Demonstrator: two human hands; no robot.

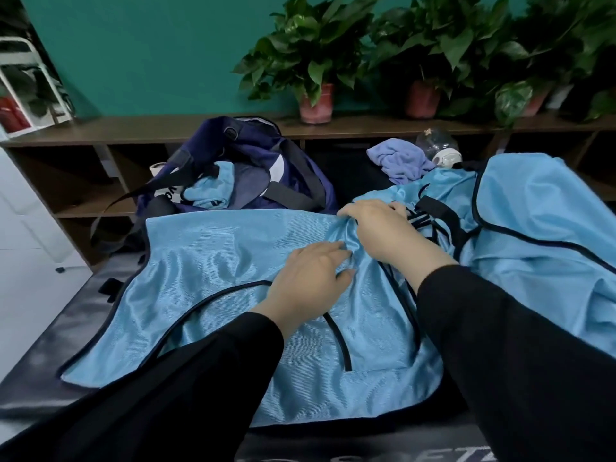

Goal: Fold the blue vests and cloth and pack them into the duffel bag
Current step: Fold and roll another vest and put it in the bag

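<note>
A shiny blue mesh vest [213, 278] lies spread on the dark padded bench [66, 328]. It looks light, limp and slippery. The left hand [310, 278] presses flat, fingers together; the right hand [383, 231] pinches the bunched top edge, a sensible hold.

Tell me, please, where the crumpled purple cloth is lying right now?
In the head view the purple cloth lies at the far right, beyond the blue vests, right of the duffel bag and beside a clear bottle.

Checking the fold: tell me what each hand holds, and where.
The right hand pinches the spread vest at its bunched far edge; the left hand rests flat on it.
</note>
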